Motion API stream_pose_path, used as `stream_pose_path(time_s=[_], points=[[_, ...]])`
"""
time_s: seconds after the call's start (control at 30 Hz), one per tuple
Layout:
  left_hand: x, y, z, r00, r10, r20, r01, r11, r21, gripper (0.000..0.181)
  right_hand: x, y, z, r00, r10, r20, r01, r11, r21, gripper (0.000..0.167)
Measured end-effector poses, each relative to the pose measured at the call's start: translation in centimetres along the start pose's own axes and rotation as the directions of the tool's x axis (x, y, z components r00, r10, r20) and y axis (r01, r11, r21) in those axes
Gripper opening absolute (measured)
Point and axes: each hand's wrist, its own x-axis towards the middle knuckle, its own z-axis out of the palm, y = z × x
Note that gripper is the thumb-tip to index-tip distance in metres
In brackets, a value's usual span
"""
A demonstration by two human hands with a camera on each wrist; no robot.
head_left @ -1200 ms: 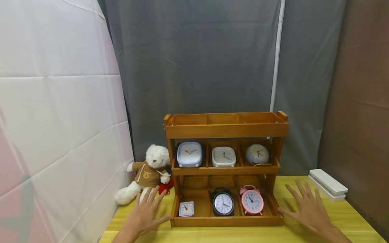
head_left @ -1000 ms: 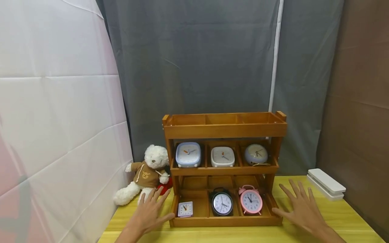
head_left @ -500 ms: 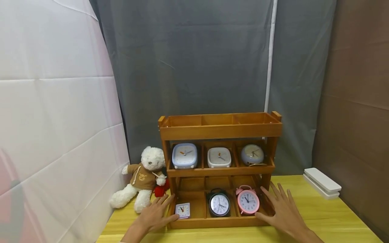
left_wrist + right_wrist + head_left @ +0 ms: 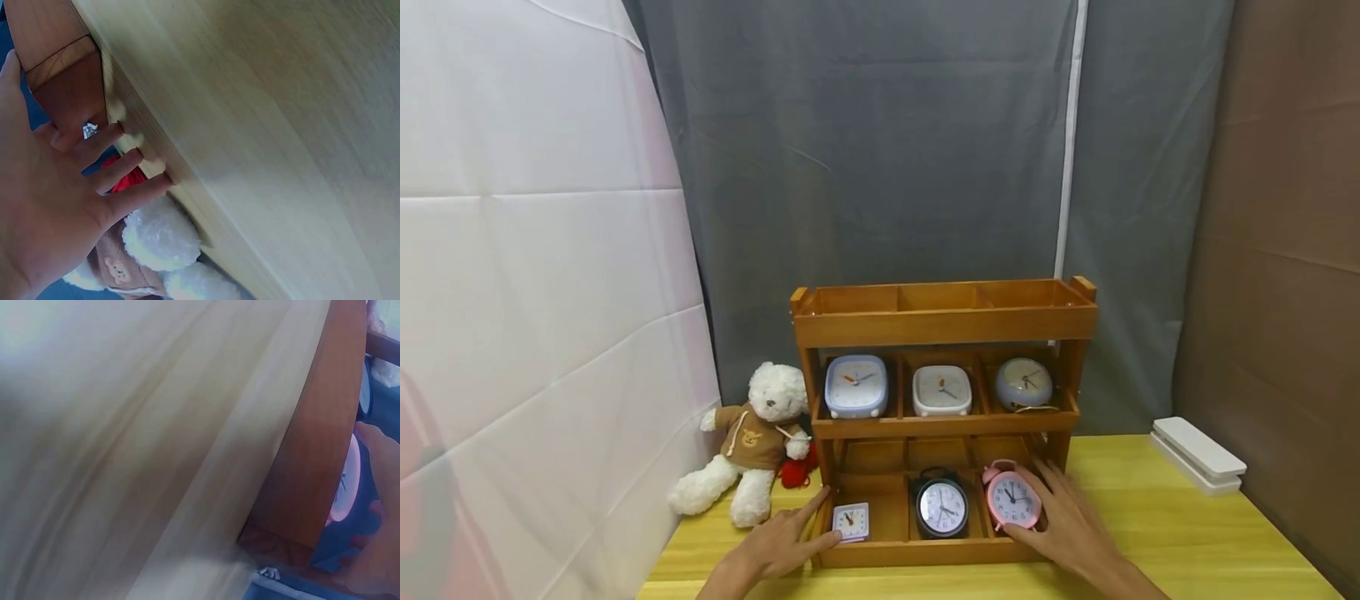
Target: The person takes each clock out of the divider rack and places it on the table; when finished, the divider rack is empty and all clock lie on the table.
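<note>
My right hand (image 4: 1071,529) holds the pink twin-bell alarm clock (image 4: 1013,498) in the lower right compartment. Its thumb lies at the clock's lower rim and a finger at the upper right rim. In the right wrist view, the pink clock (image 4: 345,481) shows beside the thumb. My left hand (image 4: 775,542) lies at the shelf's lower left front corner. The thumb reaches over the front rail near a small square lilac clock (image 4: 852,522); the other fingers stretch along the outer side. In the left wrist view, those fingertips (image 4: 161,181) meet the tabletop. A black alarm clock (image 4: 942,507) stands in the middle.
The wooden three-tier shelf (image 4: 946,328) holds a blue clock (image 4: 856,387), a white clock (image 4: 942,390) and a round grey-blue clock (image 4: 1024,383) on its middle tier. A white teddy bear (image 4: 760,442) sits left of it. A white stapler-like object (image 4: 1198,454) lies at the right.
Both hands have moved in toward the shelf. The right hand has come left onto the pink alarm clock; the left hand has reached the left front corner. The view has shifted slightly.
</note>
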Motion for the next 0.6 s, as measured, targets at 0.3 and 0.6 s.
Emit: stream_pose_path(time_s=[0.3, 0.6], points=[[0.0, -0.2, -0.1, 1.0, 0.002, 0.028, -0.002, 1.0, 0.016, 0.084, 1.0, -0.4, 1.3, 0.995, -0.069, -0.071, 0.073, 0.996, 0.054, 0.09], [0.0, -0.2, 0.0, 0.999, -0.009, 0.045, 0.008, 1.0, 0.028, 0.085, 1.6, -0.9, 1.5, 1.0, 0.009, 0.02, -0.012, 0.994, 0.107, 0.088]])
